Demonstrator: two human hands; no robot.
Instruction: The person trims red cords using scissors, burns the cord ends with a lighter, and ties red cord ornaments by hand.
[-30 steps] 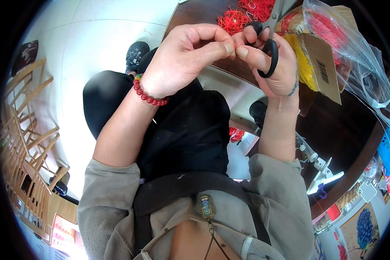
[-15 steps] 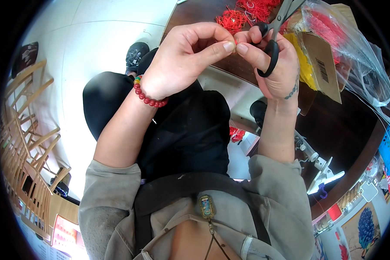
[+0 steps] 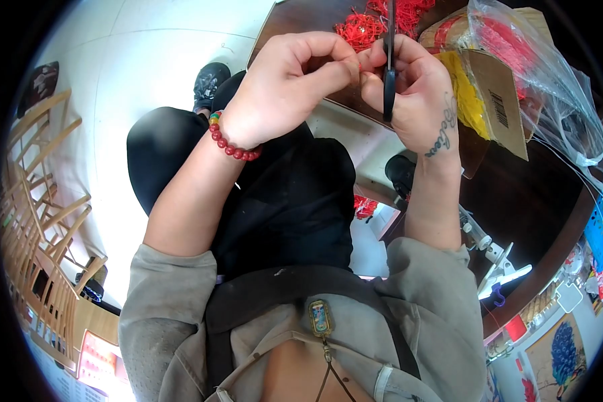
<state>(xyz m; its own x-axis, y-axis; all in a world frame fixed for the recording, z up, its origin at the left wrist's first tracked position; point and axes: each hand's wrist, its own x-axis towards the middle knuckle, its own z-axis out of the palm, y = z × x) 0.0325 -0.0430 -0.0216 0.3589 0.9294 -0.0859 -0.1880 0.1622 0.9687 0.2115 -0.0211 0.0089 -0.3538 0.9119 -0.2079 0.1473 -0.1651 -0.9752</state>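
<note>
My left hand (image 3: pixel 295 87), with a red bead bracelet (image 3: pixel 233 149) at its wrist, is closed in a pinch at the table's near edge. A tiny bit of red cord (image 3: pixel 360 65) shows between its fingertips and those of my right hand. My right hand (image 3: pixel 412 90) is also closed, thumb against fingers at the cord. Black-handled scissors (image 3: pixel 389 80) hang on the fingers of that hand, seen edge-on with the blades pointing away from me. Just beyond the fingertips lies a heap of red knotted cords (image 3: pixel 358 32) on the dark table (image 3: pixel 291 23).
Right of my hands lie an open cardboard box (image 3: pixel 499 100), yellow wrapping (image 3: pixel 467 97) and a clear plastic bag (image 3: pixel 543 80) with red material inside. Wooden chairs (image 3: pixel 43 221) stand at far left. A white clamp-like device (image 3: pixel 496 264) sits by my right forearm.
My right hand has rolled, turning the scissors from a flat, slanted view to edge-on and showing more of the wrist tattoo. My left hand stays almost in place, still pinching.
</note>
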